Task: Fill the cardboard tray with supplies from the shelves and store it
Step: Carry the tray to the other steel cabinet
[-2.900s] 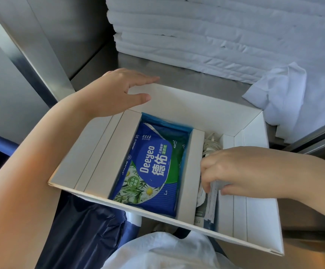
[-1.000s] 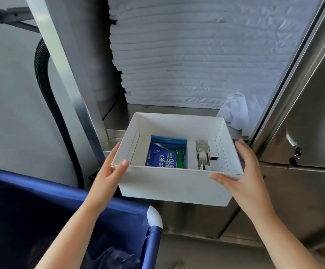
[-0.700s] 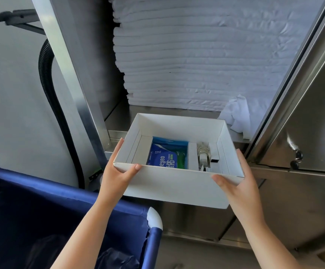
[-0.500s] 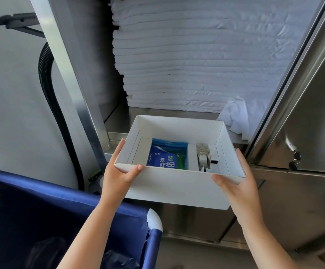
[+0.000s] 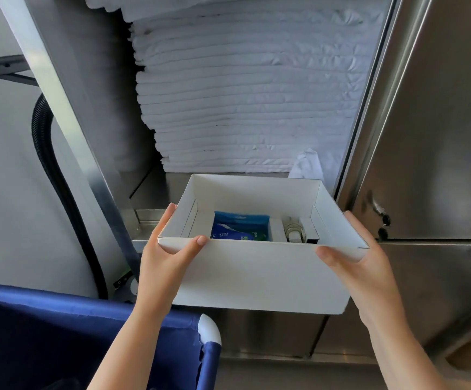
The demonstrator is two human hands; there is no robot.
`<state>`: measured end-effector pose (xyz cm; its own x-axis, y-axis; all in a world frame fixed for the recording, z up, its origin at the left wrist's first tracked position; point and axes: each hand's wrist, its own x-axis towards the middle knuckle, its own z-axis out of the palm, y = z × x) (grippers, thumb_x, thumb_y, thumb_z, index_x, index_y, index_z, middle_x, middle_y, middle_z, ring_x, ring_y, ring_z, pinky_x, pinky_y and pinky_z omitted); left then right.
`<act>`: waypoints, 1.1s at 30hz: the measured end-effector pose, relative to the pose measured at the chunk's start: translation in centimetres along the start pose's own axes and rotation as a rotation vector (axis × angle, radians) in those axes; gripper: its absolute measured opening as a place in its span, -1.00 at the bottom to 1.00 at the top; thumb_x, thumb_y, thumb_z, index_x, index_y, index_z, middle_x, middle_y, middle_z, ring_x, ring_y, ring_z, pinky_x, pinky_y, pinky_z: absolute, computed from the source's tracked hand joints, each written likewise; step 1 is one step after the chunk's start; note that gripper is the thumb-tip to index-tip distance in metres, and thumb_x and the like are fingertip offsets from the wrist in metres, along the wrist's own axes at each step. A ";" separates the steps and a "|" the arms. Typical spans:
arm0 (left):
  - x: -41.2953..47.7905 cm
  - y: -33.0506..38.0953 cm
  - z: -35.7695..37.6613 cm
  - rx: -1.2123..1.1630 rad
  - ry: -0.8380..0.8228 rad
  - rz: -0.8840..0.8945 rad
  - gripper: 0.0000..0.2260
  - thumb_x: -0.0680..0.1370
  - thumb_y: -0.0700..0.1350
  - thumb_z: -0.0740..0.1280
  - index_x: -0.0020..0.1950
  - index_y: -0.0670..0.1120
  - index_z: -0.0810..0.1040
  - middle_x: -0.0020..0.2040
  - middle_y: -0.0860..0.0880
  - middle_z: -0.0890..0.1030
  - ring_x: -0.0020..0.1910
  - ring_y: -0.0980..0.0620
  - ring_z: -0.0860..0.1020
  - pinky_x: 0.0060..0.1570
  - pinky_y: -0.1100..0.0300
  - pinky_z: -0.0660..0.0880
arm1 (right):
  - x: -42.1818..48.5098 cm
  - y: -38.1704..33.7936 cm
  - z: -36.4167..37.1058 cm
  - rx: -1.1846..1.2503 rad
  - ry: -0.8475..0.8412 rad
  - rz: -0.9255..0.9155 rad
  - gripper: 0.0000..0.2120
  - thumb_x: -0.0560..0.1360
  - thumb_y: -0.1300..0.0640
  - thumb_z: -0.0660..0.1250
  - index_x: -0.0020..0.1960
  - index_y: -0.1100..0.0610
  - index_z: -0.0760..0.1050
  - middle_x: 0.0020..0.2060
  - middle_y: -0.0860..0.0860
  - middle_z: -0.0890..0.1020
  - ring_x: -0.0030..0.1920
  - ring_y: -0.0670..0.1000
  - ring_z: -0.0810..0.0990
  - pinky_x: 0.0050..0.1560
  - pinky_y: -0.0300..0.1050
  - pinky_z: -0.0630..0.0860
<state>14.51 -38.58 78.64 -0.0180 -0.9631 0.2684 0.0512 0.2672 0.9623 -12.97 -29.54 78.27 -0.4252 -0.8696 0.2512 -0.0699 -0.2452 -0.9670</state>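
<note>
Clerk: Location: steel cabinet (image 5: 437, 122), open bay. A stack of folded white linen (image 5: 245, 94) sits on the shelf (image 5: 155, 190) and fills the back from 11 to 1 o'clock. Black hose (image 5: 57, 178) at 9 o'clock; blue cart (image 5: 60, 333) at 7 o'clock.

Checker: Item under care?

Clerk: One cardboard tray (image 5: 257, 274), centre, held at the shelf's front edge with its far wall toward the linen. I cannot tell whether the far end rests on the shelf. Contents: a blue wipes pack (image 5: 240, 228) in the middle compartment, and a small white coiled item (image 5: 293, 230) in the compartment just at its 3 o'clock.

Checker: Hands?

Clerk: The left hand (image 5: 164, 257) grasps the near corner at 8 o'clock, thumb on the front wall. The right hand (image 5: 361, 266) grasps the near corner at 4 o'clock in the same manner.

Checker: Hazards?

Clerk: Three, by my estimate.
- Both grips sit at the near end, so the far end could dip and the contents slide.
- The thin walls could buckle under the thumbs.
- The loose white cloth (image 5: 307, 164) at the tray's 1 o'clock could bunch up and block the tray if it is pushed in.

A slip would probably send the tray toward the cart.
</note>
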 end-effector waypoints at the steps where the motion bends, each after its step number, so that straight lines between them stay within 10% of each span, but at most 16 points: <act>1: -0.3 0.4 0.6 -0.008 -0.010 0.004 -0.27 0.15 0.25 0.53 0.29 0.37 0.38 0.07 0.27 0.63 0.05 0.13 0.63 -0.10 0.22 0.59 | -0.2 -0.7 -0.6 0.000 0.018 -0.010 -0.18 0.16 -0.09 0.61 0.36 -0.18 0.37 0.13 -0.20 0.60 0.08 -0.16 0.61 -0.17 -0.29 0.58; 6: -1.9 2.2 4.4 -0.062 -0.093 0.027 -0.25 0.16 0.26 0.52 0.33 0.35 0.37 0.07 0.27 0.63 0.03 0.16 0.63 -0.11 0.26 0.58 | -1.9 -4.1 -5.0 -0.034 0.095 -0.047 -0.18 0.06 -0.24 0.59 0.27 -0.29 0.36 0.01 -0.37 0.60 -0.01 -0.30 0.60 -0.30 -0.41 0.52; 11: -3.7 3.4 9.4 -0.106 -0.210 0.053 -0.24 0.19 0.24 0.52 0.37 0.29 0.37 0.09 0.20 0.65 0.04 0.10 0.64 -0.17 0.32 0.57 | -4.8 -6.7 -10.3 -0.167 0.200 -0.051 -0.14 0.13 -0.23 0.59 0.36 -0.17 0.36 0.15 -0.18 0.57 0.16 -0.13 0.55 0.01 -0.06 0.60; 17: -6.1 4.3 16.3 -0.106 -0.375 0.049 -0.24 0.14 0.34 0.51 0.32 0.39 0.37 -0.07 -0.09 0.67 -0.03 -0.05 0.67 0.02 0.06 0.59 | -9.4 -9.2 -16.5 -0.161 0.308 -0.070 -0.34 0.19 -0.14 0.58 0.25 -0.14 0.48 0.01 -0.13 0.65 -0.01 -0.14 0.64 -0.29 -0.28 0.54; 24: -9.5 5.3 25.6 -0.117 -0.616 0.025 -0.28 0.09 0.40 0.48 0.23 0.49 0.37 0.13 0.26 0.61 0.07 0.21 0.60 -0.01 0.21 0.51 | -15.4 -10.3 -24.4 -0.170 0.554 -0.074 -0.26 0.14 -0.11 0.56 0.29 0.00 0.46 -0.02 -0.06 0.66 -0.08 -0.04 0.64 -0.32 -0.32 0.50; 29: -12.4 5.9 33.1 -0.112 -0.807 0.017 -0.25 0.10 0.40 0.47 0.27 0.47 0.34 0.16 0.35 0.55 0.08 0.26 0.57 0.03 0.19 0.50 | -19.3 -11.0 -28.9 -0.230 0.784 -0.103 -0.44 0.18 0.06 0.61 0.07 -0.33 0.54 -0.10 -0.23 0.68 -0.13 -0.24 0.65 -0.30 -0.42 0.50; 33: -15.4 5.7 39.9 -0.121 -0.957 -0.002 -0.25 0.14 0.32 0.46 0.31 0.41 0.34 0.09 0.41 0.55 0.06 0.28 0.56 0.06 0.13 0.50 | -22.6 -10.6 -33.2 -0.226 0.992 -0.017 -0.16 0.09 -0.09 0.61 0.34 -0.23 0.40 -0.01 -0.29 0.65 -0.05 -0.25 0.63 -0.24 -0.39 0.53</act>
<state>-24.76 -21.00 81.74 -0.8218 -0.5162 0.2412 0.1524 0.2089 0.9660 -32.60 7.00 81.38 -0.9722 -0.0934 0.2148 -0.2080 -0.0781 -0.9750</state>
